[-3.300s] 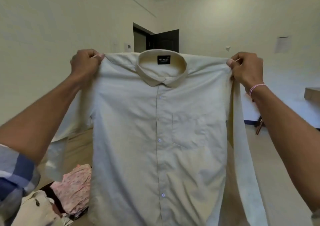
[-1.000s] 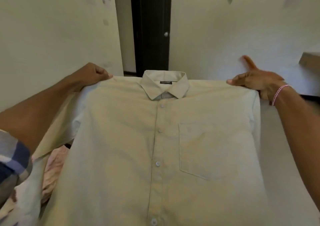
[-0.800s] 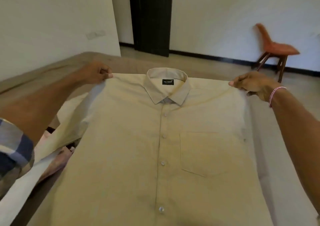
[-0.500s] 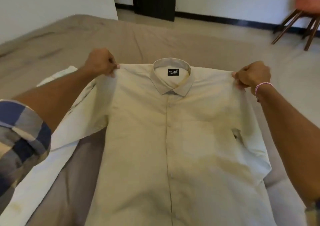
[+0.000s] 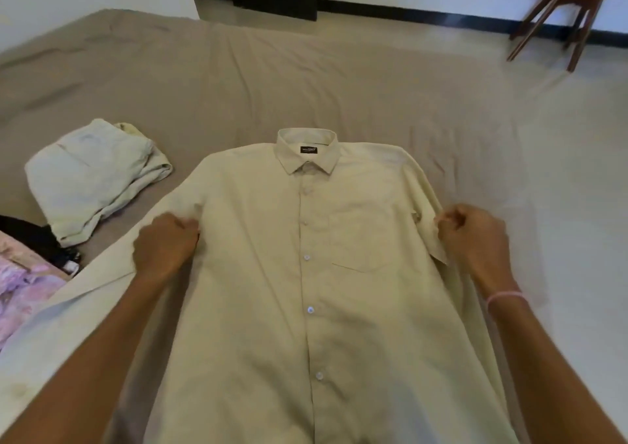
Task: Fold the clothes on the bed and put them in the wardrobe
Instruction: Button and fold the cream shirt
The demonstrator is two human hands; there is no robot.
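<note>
We see a matt, smooth-woven cream cloth shirt (image 5: 258, 273) with glossy plastic buttons (image 5: 310, 309) lying on the bed (image 5: 306, 80), whose taupe sheet is soft and creased, a rumpled pale garment (image 5: 91, 178) far left, wooden chair legs (image 5: 543, 25) far right.

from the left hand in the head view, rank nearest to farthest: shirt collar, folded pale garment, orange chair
From the left hand:
1. Folded pale garment, on the bed just to its left.
2. Shirt collar, ahead and to the right, at the shirt's top.
3. Orange chair, on the floor at far right.
</note>
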